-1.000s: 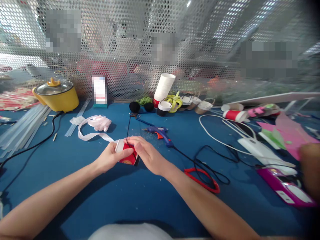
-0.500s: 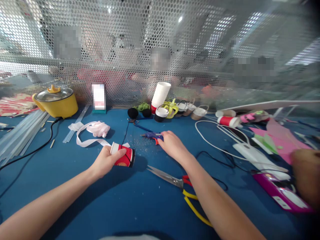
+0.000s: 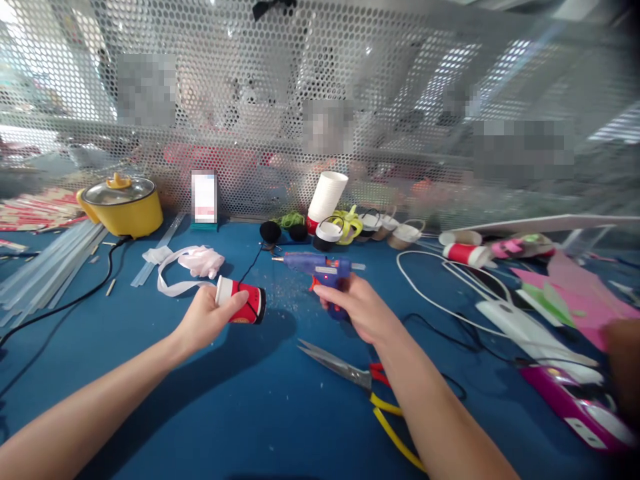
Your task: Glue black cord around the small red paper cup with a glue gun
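Observation:
My left hand (image 3: 204, 316) is closed around a red and white paper cup (image 3: 242, 301) tipped on its side, its dark-wrapped end facing right. Black yarn crosses the cup and runs back to a black yarn ball (image 3: 270, 231). In my right hand (image 3: 356, 303) is a blue glue gun (image 3: 320, 265), gripped by its handle; its nozzle points left, above the cup, and a small red light glows on its side. Below the glue gun lies a pair of scissors (image 3: 345, 370) with red and yellow handles, partly covered by my right forearm.
A stack of white paper cups (image 3: 329, 197) and several small handled baskets (image 3: 406, 233) stand at the back. Left are a yellow electric pot (image 3: 127, 212), clear glue sticks (image 3: 60, 273) and pale ribbon (image 3: 203, 261). A white cable (image 3: 425, 303) and purple power strip (image 3: 575, 407) lie right.
My right hand has lifted the glue gun off the table and brought it upright, nozzle still left. The cup in my left hand has shifted slightly. The view has moved a little.

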Demonstrator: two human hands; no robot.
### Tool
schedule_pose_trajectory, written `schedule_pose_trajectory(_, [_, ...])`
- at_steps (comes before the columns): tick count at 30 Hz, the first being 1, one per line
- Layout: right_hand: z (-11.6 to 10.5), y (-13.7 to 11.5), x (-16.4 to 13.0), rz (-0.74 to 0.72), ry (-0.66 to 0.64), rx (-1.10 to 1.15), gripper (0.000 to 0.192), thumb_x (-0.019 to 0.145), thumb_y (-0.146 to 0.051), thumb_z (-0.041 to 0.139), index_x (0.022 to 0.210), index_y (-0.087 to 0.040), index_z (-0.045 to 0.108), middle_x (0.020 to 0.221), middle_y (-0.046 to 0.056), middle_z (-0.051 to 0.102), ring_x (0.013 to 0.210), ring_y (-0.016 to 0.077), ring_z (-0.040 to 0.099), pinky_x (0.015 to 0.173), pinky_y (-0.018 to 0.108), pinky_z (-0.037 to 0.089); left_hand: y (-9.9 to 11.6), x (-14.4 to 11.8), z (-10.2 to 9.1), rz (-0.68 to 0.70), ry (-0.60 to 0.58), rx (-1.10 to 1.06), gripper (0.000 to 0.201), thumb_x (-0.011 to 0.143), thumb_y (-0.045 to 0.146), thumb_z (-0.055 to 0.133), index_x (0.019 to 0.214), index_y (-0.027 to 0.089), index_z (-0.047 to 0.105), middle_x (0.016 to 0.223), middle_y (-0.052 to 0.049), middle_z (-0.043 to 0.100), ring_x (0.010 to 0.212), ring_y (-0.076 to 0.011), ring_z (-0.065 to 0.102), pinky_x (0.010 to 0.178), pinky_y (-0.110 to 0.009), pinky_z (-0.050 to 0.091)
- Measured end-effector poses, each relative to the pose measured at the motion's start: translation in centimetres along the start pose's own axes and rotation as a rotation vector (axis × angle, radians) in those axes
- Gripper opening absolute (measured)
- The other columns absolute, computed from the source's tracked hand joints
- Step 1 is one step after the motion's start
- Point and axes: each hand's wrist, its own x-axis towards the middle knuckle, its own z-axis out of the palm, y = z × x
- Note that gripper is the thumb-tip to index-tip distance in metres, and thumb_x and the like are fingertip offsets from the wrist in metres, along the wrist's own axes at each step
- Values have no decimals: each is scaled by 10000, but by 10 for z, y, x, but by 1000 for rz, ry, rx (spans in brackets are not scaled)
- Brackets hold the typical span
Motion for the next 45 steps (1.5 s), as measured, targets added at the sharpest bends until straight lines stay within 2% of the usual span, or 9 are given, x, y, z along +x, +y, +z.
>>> schedule_pose_trajectory(3, [5, -19, -20, 1, -103, 49, 277, 741, -432, 555, 731, -155, 561, 569, 10, 562, 501, 131, 533, 489, 267, 443, 4, 1, -1, 19, 10, -3, 352, 658, 412, 622, 460, 159, 479, 430, 33, 447, 412, -63, 326, 396, -199, 247])
schedule_pose_trajectory(6, [11, -31, -34, 32, -137, 2, 245, 729, -392, 569, 825, -168, 592, 575, 8, 588, 485, 137, 544, 478, 269, 459, 8, 2, -1, 30, 40, -11, 354, 651, 402, 626, 433, 164, 480, 412, 35, 440, 401, -68, 340, 391, -200, 272])
schedule_pose_trajectory(9, [16, -36, -42, 46, -108, -29, 192, 725, -363, 570, 823, -198, 578, 491, -28, 550, 423, 133, 518, 440, 258, 440, 9, 2, -2, 40, 65, -4, 335, 653, 396, 627, 444, 157, 518, 419, 28, 463, 411, -74, 365, 395, -199, 294])
schedule_pose_trajectory(16, [21, -33, -49, -109, -93, -173, 116, 749, -337, 573, 780, -232, 535, 430, -58, 481, 410, 142, 494, 482, 267, 421, 10, 3, -4, 29, 123, -26, 317, 640, 369, 641, 438, 159, 518, 414, 26, 467, 403, -73, 366, 382, -197, 298])
schedule_pose_trajectory(21, [23, -31, -49, -141, -107, -219, 144, 761, -345, 561, 711, -236, 483, 495, -44, 480, 423, 130, 456, 463, 261, 389, 11, 2, -4, 53, 145, -10, 349, 644, 354, 638, 398, 167, 477, 387, 34, 428, 398, -72, 355, 373, -198, 274])
schedule_pose_trajectory(26, [24, -30, -51, -171, -142, -269, 164, 780, -344, 543, 689, -236, 458, 554, -30, 508, 455, 118, 421, 484, 248, 387, 14, 4, -3, 7, 188, -51, 343, 633, 326, 632, 386, 178, 446, 369, 47, 385, 382, -71, 348, 366, -197, 271])
schedule_pose_trajectory(33, [26, -30, -53, -239, -97, -350, 123, 780, -295, 542, 695, -231, 481, 570, -34, 507, 475, 109, 389, 489, 230, 363, 20, 2, -2, -36, 195, -60, 364, 629, 309, 613, 365, 188, 393, 349, 66, 318, 353, -48, 259, 354, -196, 244])
schedule_pose_trajectory(40, [25, -31, -56, -244, -110, -377, 77, 766, -231, 547, 704, -227, 501, 600, -31, 534, 502, 106, 414, 508, 222, 367, 14, 4, -6, -18, 199, 7, 362, 635, 370, 618, 405, 176, 416, 383, 55, 375, 369, -47, 260, 354, -201, 194])
schedule_pose_trajectory(45, [25, -33, -57, -269, -94, -418, 74, 766, -222, 537, 704, -226, 497, 618, -21, 558, 514, 110, 449, 513, 221, 372, 11, 5, -7, -29, 186, 13, 368, 652, 363, 613, 417, 185, 392, 375, 66, 345, 354, -43, 244, 353, -205, 190])
